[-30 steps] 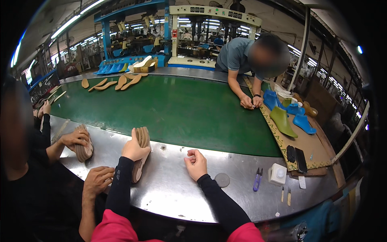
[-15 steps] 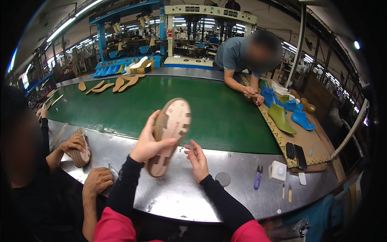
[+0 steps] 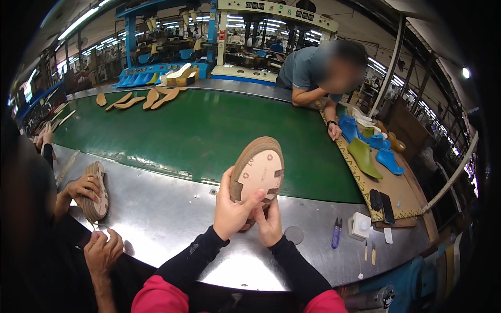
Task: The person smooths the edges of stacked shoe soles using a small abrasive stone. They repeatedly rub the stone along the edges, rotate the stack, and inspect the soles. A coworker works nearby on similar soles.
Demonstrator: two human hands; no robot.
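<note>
Above the near edge of the green belt I hold up a stack of insoles, with pale pinkish board facing me and brown layered edges. My left hand is closed round its left side, the thumb lying across the face. Lower down, my right hand grips the stack's lower right part, its fingers partly hidden behind it. The lower end is mostly covered by my hands. A round grey disc lies on the metal table, just right of my right hand.
Purple thread snips, a white box and small blades lie to the right. Beyond are shoe lasts on cardboard and a person leaning over. At left, a co-worker holds another insole stack. Loose insoles rest on the belt.
The insole stack has moved right and turned more upright. My right hand, apart from it before, now grips its lower part. The co-worker's lower hand has moved left; the far person has raised one hand.
</note>
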